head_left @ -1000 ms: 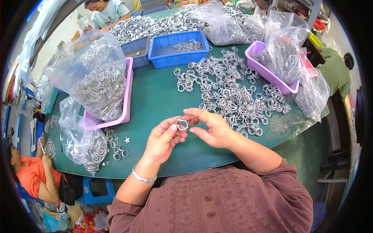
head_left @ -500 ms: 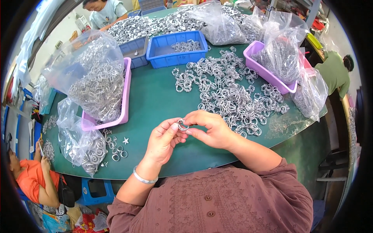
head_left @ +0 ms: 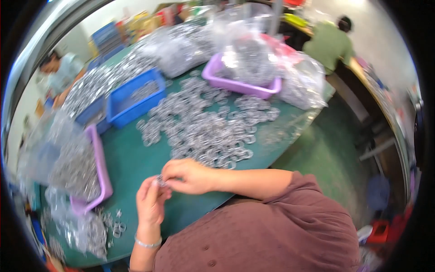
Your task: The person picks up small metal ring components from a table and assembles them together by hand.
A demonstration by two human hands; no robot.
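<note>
Over the near edge of the green table [head_left: 131,158], my two hands meet at a small silver-coloured metal ring [head_left: 161,182]. My left hand [head_left: 150,201] pinches it between thumb and fingers, with a pale bangle on the wrist. From the right, the fingertips of my right hand [head_left: 188,177] are closed on the same ring; motion blur hides its finer details. Just beyond my hands spreads a heap of similar metal rings [head_left: 208,131]. A few loose rings [head_left: 118,229] and a small star-shaped piece [head_left: 118,212] lie to the left.
A pink tray [head_left: 100,163] with a bag of metal parts [head_left: 74,167] stands left. Farther back are a blue tray [head_left: 136,104], a purple tray [head_left: 244,86] under bags, and a large metal-part heap [head_left: 97,84]. Two people [head_left: 61,75] [head_left: 328,47] are nearby.
My view has swung to the right, so the table and trays appear shifted left and tilted. Both hands still hold the ring together.
</note>
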